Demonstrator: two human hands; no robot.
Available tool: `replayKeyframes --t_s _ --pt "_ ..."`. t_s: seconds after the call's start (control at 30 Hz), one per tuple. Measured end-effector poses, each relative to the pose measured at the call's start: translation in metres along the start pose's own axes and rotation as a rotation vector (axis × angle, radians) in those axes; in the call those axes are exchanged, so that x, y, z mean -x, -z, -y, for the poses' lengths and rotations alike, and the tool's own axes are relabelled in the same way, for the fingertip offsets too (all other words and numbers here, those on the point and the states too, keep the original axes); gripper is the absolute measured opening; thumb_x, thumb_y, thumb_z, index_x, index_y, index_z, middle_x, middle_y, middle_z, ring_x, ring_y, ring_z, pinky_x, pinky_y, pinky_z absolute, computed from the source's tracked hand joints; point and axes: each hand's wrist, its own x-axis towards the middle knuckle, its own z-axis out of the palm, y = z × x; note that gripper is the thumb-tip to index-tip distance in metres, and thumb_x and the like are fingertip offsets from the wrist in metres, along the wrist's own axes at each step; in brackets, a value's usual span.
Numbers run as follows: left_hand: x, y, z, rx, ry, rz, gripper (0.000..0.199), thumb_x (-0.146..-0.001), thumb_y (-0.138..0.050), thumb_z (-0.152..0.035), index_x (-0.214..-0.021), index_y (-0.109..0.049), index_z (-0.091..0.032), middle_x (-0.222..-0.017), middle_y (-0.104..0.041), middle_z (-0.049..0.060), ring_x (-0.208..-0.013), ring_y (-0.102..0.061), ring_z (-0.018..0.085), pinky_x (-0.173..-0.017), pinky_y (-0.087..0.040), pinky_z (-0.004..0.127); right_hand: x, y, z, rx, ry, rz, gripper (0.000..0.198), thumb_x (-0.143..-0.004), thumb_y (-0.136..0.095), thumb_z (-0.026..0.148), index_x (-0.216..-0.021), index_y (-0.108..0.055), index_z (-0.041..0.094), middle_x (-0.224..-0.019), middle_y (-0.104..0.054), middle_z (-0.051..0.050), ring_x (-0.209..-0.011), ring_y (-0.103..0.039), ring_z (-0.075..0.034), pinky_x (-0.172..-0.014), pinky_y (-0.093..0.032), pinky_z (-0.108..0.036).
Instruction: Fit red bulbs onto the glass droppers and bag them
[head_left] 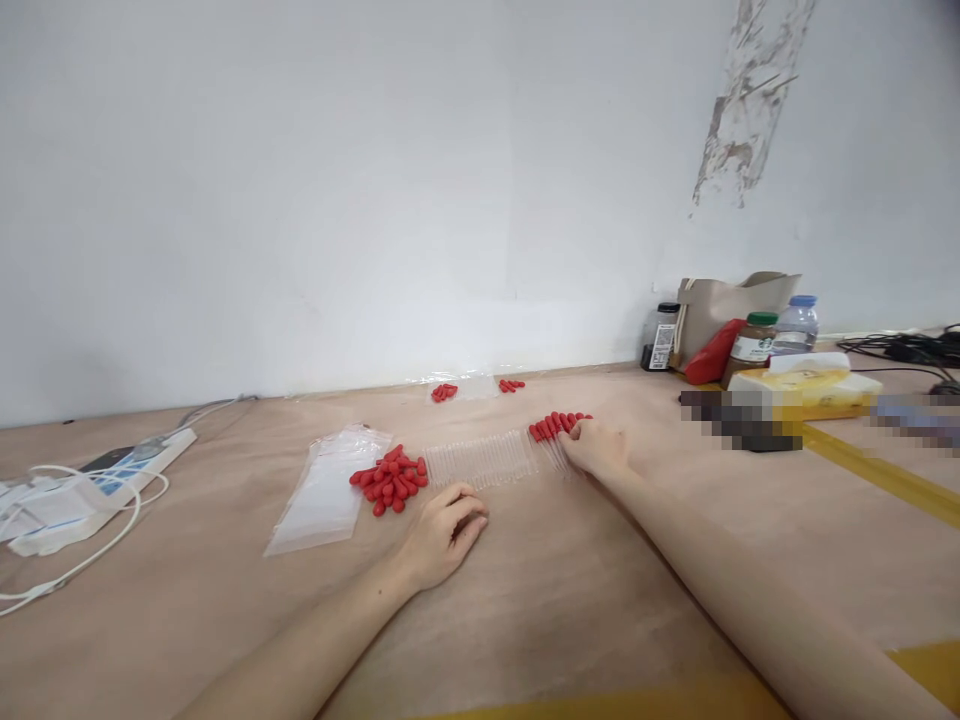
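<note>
My left hand (448,535) rests on the table with its fingers loosely bent and apart from the thumb, holding nothing I can see. Just beyond it lies a row of clear glass tubes (480,460). A heap of red rubber bulbs (388,478) is to the left of the row. At the row's right end, several droppers with red bulbs (551,426) lie side by side, their clear tubes pointing towards me. My right hand (596,447) is closed at the rightmost dropper, pinching near its bulb; the fingertips are partly hidden.
Clear plastic bags (322,495) lie left of the heap. Against the wall are two small groups of red bulbs (444,393) on clear plastic. A power strip (105,495) with white cables is at far left. Bottles, a beige bag (735,305) and a tissue pack (806,388) stand at right.
</note>
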Motion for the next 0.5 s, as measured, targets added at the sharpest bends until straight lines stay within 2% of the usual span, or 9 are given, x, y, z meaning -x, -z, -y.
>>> replayKeyframes --t_s 0.1,0.17,0.27,0.5 --pt "-0.001 0.0 0.0 -0.007 0.002 0.009 0.015 -0.084 -0.043 -0.018 -0.084 -0.058 -0.018 -0.087 -0.055 0.003 -0.074 -0.054 0.013 -0.066 -0.043 0.025 0.006 0.003 0.006 0.0 0.037 -0.056 0.03 -0.076 -0.042 0.039 -0.078 -0.062 0.018 -0.076 -0.063 -0.006 -0.074 -0.057 -0.021 -0.078 -0.029 -0.039" --pt "-0.001 0.0 0.0 -0.011 -0.002 0.015 0.014 -0.084 -0.044 -0.017 -0.082 -0.058 -0.018 -0.086 -0.056 0.003 -0.074 -0.054 0.013 -0.066 -0.043 0.025 0.013 0.006 0.014 0.003 0.118 -0.077 0.028 -0.077 -0.041 0.037 -0.075 -0.062 0.019 -0.075 -0.063 -0.005 -0.075 -0.057 -0.02 -0.078 -0.028 -0.037" --pt "-0.002 0.0 0.001 -0.012 -0.007 0.027 0.014 -0.084 -0.044 -0.017 -0.081 -0.058 -0.018 -0.084 -0.056 0.003 -0.075 -0.053 0.013 -0.067 -0.043 0.025 0.022 0.009 0.032 0.056 0.24 -0.001 0.028 -0.077 -0.04 0.033 -0.068 -0.063 0.019 -0.072 -0.064 -0.006 -0.074 -0.056 -0.019 -0.077 -0.027 -0.037" --pt "-0.002 0.001 0.0 -0.013 -0.008 0.017 0.016 -0.084 -0.043 -0.018 -0.079 -0.058 -0.018 -0.082 -0.057 0.003 -0.073 -0.054 0.014 -0.066 -0.043 0.026 0.007 -0.001 0.065 0.174 0.135 0.174 0.02 -0.07 -0.051 0.021 -0.083 -0.065 0.014 -0.084 -0.064 -0.015 -0.081 -0.058 -0.026 -0.074 -0.028 -0.041"
